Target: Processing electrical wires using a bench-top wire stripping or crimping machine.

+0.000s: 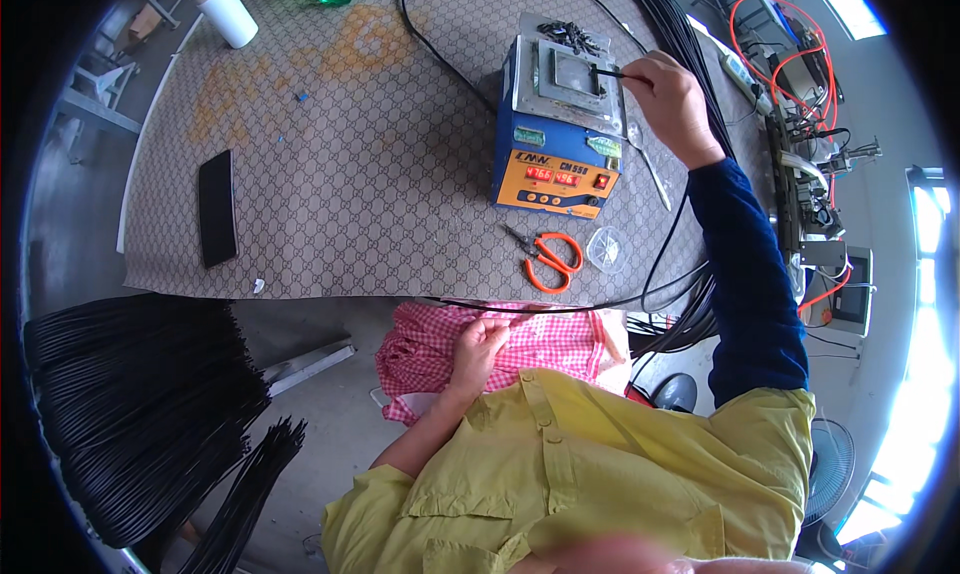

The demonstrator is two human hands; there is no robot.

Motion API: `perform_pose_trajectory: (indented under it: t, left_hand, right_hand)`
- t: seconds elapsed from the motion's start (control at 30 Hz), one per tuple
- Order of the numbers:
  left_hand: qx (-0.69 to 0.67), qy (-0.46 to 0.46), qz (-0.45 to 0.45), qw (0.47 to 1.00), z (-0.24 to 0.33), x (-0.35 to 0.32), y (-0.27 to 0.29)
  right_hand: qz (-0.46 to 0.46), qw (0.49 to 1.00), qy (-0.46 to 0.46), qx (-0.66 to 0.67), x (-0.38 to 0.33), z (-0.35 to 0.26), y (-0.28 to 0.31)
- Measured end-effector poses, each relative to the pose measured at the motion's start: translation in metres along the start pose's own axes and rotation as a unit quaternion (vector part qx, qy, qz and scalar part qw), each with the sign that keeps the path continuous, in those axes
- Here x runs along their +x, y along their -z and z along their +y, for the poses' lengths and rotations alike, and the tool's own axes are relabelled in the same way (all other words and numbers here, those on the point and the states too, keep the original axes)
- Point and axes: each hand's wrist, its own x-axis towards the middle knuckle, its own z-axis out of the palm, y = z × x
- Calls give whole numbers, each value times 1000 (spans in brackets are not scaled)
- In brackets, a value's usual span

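A solder pot (545, 124) with a blue body and an orange front panel stands on the table in front of me. My right hand (672, 99) is closed on a thin black stick-like piece (618, 74). Its tip reaches over the right side of the square metal bath (575, 74) on top. Whether it is a cable end or a tool I cannot tell. Down at my lap, my left hand (480, 349) has its fingers pinched together over a pink checkered cloth (420, 346). Anything between those fingers is hidden. A black cable (560, 311) runs just beyond it.
Orange-handled cutters (553, 264), a small clear round dish (605, 250) and a spoon-like metal tool (652, 174) lie near the pot. Farther left is a black phone (217, 209). Bundled black cables (140, 384) hang at lower left; more cables (680, 24) line the table's right side.
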Motion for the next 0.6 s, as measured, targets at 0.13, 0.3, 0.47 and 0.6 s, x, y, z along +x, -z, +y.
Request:
perform_pose_trajectory:
  t: [0.13, 0.3, 0.47, 0.6]
  left_hand:
    - [-3, -1, 2, 1000, 0, 0, 0]
    - [1, 3, 3, 1000, 2, 0, 0]
    - [4, 7, 2, 1000, 4, 0, 0]
    - [5, 5, 2, 1000, 5, -1, -1]
  right_hand:
    - [-13, 993, 68, -97, 4, -8, -4]
    - [-36, 988, 99, -113, 5, -9, -7]
    - [-45, 985, 113, -123, 6, -9, -12]
    - [-53, 983, 116, -131, 5, -10, -12]
